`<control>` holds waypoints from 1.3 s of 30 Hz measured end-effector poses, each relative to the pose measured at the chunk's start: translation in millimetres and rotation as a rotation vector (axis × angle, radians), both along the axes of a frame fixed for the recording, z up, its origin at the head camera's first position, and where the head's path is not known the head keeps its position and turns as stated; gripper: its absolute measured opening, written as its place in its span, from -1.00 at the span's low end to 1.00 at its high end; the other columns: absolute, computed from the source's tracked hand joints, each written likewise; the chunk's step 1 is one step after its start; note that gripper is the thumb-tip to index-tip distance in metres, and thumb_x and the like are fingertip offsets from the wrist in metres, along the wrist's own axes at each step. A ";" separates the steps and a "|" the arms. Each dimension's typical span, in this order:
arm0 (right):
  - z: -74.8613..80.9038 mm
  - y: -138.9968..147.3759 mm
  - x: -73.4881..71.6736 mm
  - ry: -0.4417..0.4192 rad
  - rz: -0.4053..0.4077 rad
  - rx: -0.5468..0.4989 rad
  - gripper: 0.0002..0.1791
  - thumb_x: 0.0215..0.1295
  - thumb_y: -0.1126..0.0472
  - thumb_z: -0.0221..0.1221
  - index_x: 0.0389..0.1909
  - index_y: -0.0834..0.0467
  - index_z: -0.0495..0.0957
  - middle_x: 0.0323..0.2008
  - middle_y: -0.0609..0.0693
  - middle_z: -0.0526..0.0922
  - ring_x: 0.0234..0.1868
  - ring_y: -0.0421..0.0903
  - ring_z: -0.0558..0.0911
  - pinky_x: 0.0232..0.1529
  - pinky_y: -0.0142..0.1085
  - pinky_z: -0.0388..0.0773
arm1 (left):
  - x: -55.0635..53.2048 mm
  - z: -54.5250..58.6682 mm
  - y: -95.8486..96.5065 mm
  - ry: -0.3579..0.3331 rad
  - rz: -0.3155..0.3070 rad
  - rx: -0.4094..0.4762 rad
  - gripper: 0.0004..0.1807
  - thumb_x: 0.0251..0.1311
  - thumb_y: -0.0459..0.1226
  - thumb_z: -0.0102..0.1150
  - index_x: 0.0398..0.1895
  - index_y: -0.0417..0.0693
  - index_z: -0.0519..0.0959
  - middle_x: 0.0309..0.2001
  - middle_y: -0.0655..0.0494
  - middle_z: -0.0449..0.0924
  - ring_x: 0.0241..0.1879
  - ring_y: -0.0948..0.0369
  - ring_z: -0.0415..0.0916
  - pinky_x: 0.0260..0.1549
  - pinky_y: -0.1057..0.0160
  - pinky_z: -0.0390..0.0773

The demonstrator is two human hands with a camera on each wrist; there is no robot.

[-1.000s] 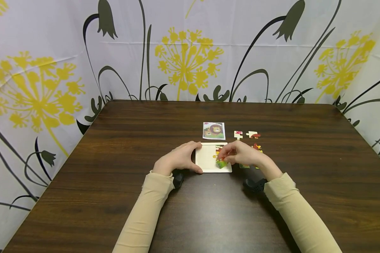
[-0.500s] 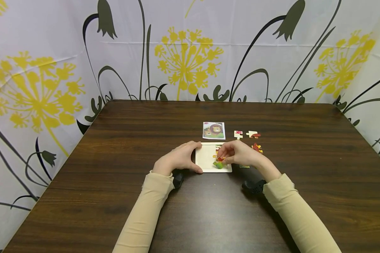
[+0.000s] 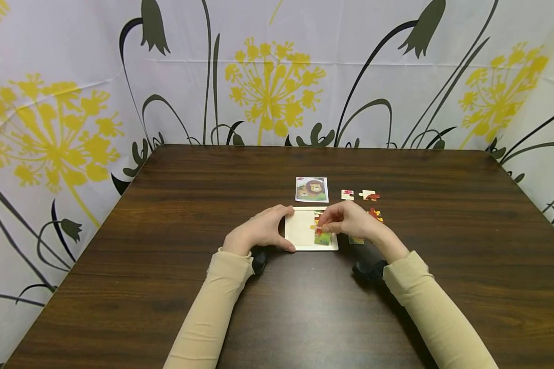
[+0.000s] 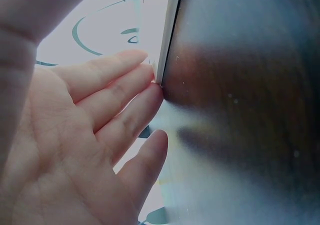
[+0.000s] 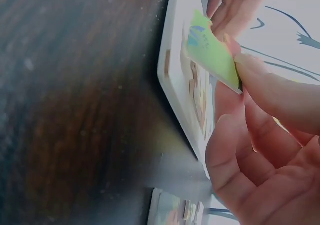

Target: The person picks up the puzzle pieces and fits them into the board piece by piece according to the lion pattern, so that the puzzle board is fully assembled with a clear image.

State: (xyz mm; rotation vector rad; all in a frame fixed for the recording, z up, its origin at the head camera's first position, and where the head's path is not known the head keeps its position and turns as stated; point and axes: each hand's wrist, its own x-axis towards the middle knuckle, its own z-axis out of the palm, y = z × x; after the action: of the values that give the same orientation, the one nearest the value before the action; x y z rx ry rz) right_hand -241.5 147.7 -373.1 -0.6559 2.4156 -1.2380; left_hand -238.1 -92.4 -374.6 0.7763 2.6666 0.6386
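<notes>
A pale puzzle tray (image 3: 299,230) lies on the table, with joined red and yellow puzzle pieces (image 3: 317,217) along its right side. My left hand (image 3: 264,230) holds the tray at its left end, thumb at the near edge and fingers at the far corner. In the left wrist view, the fingertips (image 4: 156,91) touch the tray's corner. My right hand (image 3: 348,221) pinches a green puzzle piece (image 5: 214,55) between thumb and fingers. That piece is over the tray's near right part, tilted above the surface in the right wrist view. My right fingers partly cover the joined pieces.
Beyond the tray lies a picture card (image 3: 311,189) of lions. Loose pieces lie on the table to the right: a pink and white piece (image 3: 347,195), a white and red piece (image 3: 369,195), a red piece (image 3: 375,214) and a green-edged piece (image 3: 356,241). A patterned curtain (image 3: 189,77) hangs behind.
The green piece has turned in my right fingers from slanted to square with the tray, now lined up below the joined pieces. My left hand has stayed on the tray.
</notes>
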 end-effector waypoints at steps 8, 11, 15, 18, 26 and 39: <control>-2.6 1.2 -2.8 0.023 0.031 0.010 -0.93 0.12 0.37 0.27 -0.38 0.27 0.70 -0.32 0.12 0.70 -0.39 -0.18 0.50 -0.37 -0.40 0.46 | 0.5 1.2 0.6 -0.002 0.005 -0.006 -0.05 -0.21 -0.05 0.51 0.29 -0.22 0.30 0.25 -0.08 0.37 0.25 0.08 0.32 0.26 0.14 0.32; -2.9 1.4 -3.7 0.033 0.036 0.020 -0.91 0.12 0.36 0.27 -0.36 0.26 0.71 -0.31 0.13 0.71 -0.36 -0.18 0.52 -0.33 -0.39 0.47 | 0.4 1.4 0.6 -0.003 0.006 -0.007 -0.05 -0.21 -0.05 0.51 0.28 -0.21 0.30 0.23 -0.07 0.39 0.22 0.09 0.35 0.24 0.13 0.34; -3.3 0.3 -4.1 0.063 0.037 0.048 -0.91 0.10 0.37 0.29 -0.35 0.27 0.69 -0.36 0.11 0.70 -0.39 -0.20 0.52 -0.32 -0.39 0.49 | -0.1 0.7 0.3 -0.002 0.002 -0.001 -0.05 -0.21 -0.05 0.51 0.28 -0.23 0.30 0.22 -0.08 0.39 0.22 0.08 0.35 0.24 0.14 0.34; -3.2 -1.3 -3.5 0.078 0.022 0.084 -0.91 0.07 0.37 0.31 -0.37 0.27 0.65 -0.45 0.06 0.66 -0.44 -0.22 0.50 -0.37 -0.40 0.49 | -0.2 0.3 -0.1 0.002 0.002 0.002 -0.05 -0.21 -0.06 0.51 0.28 -0.24 0.30 0.24 -0.09 0.38 0.24 0.07 0.33 0.26 0.14 0.32; -4.0 -3.5 -1.4 0.101 0.001 0.148 -0.94 0.06 0.32 0.33 -0.42 0.21 0.66 -0.47 -0.02 0.64 -0.47 -0.22 0.48 -0.39 -0.39 0.45 | 0.5 1.3 0.1 -0.001 0.003 -0.002 -0.05 -0.20 -0.05 0.51 0.28 -0.23 0.30 0.22 -0.08 0.40 0.22 0.07 0.35 0.24 0.13 0.33; -3.9 -4.7 -0.9 0.092 0.018 0.154 -0.93 0.05 0.32 0.34 -0.43 0.24 0.67 -0.49 -0.02 0.66 -0.48 -0.23 0.48 -0.39 -0.39 0.46 | 0.5 1.7 0.2 -0.007 0.003 0.012 -0.04 -0.21 -0.06 0.51 0.29 -0.24 0.29 0.24 -0.10 0.38 0.24 0.06 0.33 0.26 0.13 0.32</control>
State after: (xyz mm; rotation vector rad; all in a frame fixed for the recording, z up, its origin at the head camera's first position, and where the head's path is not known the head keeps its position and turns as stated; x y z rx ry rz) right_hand -242.4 143.0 -377.1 -0.7006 2.5427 -1.0234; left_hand -237.6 -92.2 -372.9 0.7720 2.6607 0.6572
